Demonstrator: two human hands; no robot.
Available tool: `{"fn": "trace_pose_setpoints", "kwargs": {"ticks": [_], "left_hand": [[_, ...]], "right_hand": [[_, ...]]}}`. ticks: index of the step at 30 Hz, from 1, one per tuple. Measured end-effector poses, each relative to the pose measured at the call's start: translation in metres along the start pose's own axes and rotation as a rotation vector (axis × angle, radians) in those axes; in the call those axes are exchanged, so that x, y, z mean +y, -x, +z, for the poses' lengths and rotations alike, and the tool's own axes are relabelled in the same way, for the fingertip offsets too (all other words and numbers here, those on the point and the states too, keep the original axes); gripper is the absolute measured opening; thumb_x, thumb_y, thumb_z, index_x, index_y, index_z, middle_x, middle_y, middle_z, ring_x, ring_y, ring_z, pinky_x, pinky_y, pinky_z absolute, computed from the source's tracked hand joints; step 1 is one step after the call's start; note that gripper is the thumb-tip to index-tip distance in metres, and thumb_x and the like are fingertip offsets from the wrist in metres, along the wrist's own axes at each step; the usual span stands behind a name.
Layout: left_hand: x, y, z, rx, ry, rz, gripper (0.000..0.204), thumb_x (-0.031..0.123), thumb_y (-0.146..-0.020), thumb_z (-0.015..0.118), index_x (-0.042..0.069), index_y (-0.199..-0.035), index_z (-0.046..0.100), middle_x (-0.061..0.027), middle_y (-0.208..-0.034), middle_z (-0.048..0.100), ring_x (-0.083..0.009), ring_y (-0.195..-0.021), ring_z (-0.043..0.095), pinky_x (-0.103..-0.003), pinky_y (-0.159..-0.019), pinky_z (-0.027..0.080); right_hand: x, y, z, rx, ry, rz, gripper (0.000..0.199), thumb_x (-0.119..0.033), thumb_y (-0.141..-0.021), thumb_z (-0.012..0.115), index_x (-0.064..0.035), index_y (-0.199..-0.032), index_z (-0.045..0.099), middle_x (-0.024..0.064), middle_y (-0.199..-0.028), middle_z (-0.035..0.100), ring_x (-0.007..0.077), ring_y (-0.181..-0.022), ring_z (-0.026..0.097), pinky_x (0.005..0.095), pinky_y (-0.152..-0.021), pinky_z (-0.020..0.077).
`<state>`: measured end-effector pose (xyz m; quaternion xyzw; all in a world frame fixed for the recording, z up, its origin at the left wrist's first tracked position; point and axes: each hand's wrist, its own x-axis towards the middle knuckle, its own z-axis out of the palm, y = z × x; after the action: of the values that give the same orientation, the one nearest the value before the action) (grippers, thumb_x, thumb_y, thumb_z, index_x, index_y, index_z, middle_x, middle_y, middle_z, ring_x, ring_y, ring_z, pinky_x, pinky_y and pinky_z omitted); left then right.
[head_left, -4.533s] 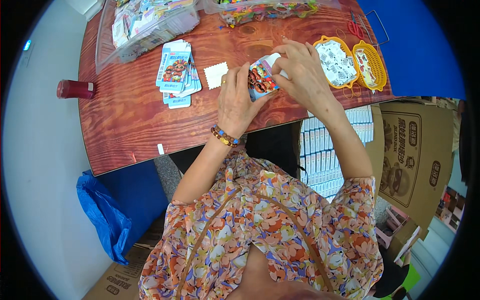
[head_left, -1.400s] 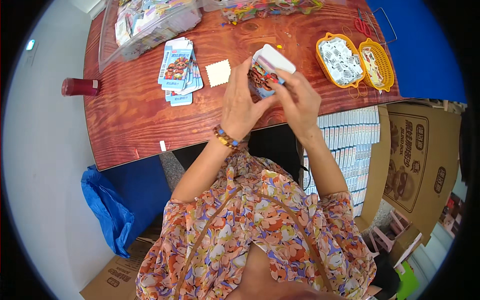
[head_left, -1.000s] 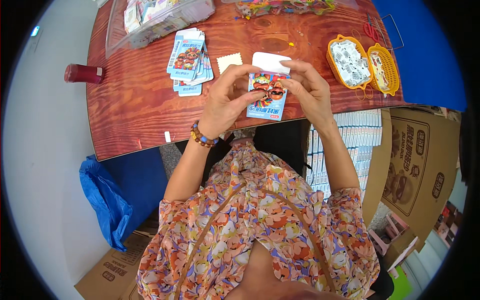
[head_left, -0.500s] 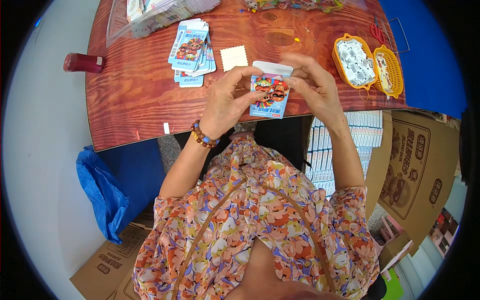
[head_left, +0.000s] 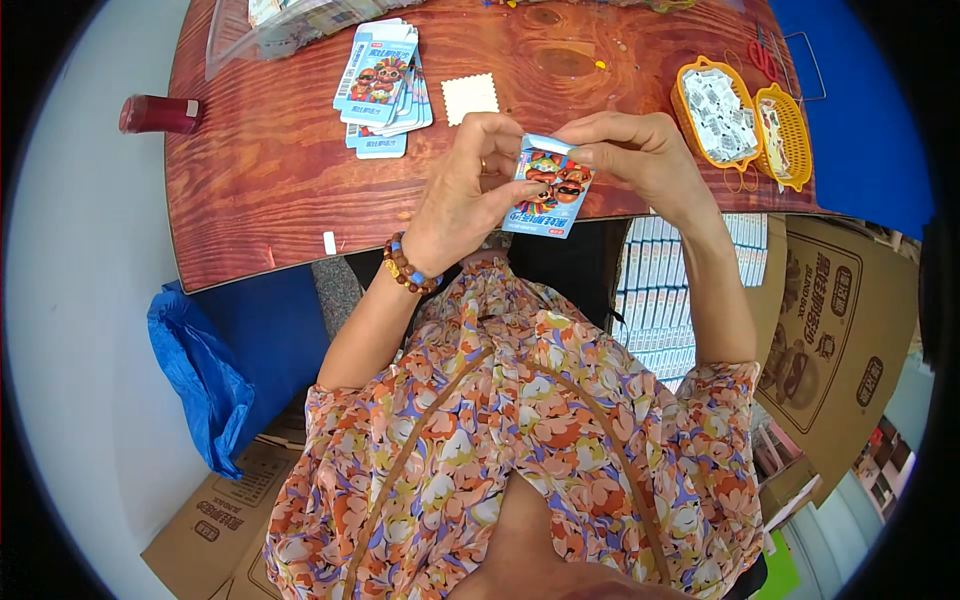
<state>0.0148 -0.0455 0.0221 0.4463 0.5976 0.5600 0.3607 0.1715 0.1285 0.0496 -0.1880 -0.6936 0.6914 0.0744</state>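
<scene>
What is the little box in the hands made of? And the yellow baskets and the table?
The little box looks like thin printed card with a slight sheen; its top flap folds sharply. The yellow baskets look like moulded plastic, with an even bright colour and open mesh walls. The table looks like reddish varnished wood, probably plywood, with swirling grain and knots.

In the middle of the upper frame, the left hand [head_left: 465,195] and the right hand [head_left: 640,160] held together a small light-blue carton [head_left: 548,190] with cartoon faces, above the edge of the wooden table [head_left: 270,190]. A stack of flat cartons [head_left: 385,85] lay at the upper left, near a small cream card [head_left: 470,97]. Two orange baskets [head_left: 745,120] stood at the upper right.
</scene>
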Motion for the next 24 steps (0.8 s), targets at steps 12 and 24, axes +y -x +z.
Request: {"fn": "trace_pose_setpoints", "kwargs": {"ticks": [12,24], "left_hand": [[-0.003,-0.002,0.001,-0.013,-0.052,-0.045,0.058,0.006,-0.081,0.079,0.004,-0.125,0.041,-0.0122,-0.1,0.066,-0.0193,-0.087,0.068,-0.031,-0.072,0.056],[-0.002,-0.001,0.007,-0.033,-0.11,-0.048,0.058,0.002,-0.083,0.075,0.01,-0.136,0.054,-0.0094,-0.099,0.065,-0.0149,-0.081,0.067,-0.029,-0.071,0.056]], "right_hand": [[-0.005,0.002,0.009,0.046,0.33,-0.13,0.016,0.001,-0.09,0.066,0.0027,-0.105,0.072,0.0082,-0.102,0.073,0.0121,-0.095,0.067,0.0267,-0.083,0.0536],[-0.008,-0.002,-0.003,-0.093,0.613,-0.351,0.018,-0.001,-0.088,0.067,0.0016,-0.106,0.071,0.0095,-0.101,0.071,0.0215,-0.093,0.07,0.0298,-0.082,0.0546]]}}
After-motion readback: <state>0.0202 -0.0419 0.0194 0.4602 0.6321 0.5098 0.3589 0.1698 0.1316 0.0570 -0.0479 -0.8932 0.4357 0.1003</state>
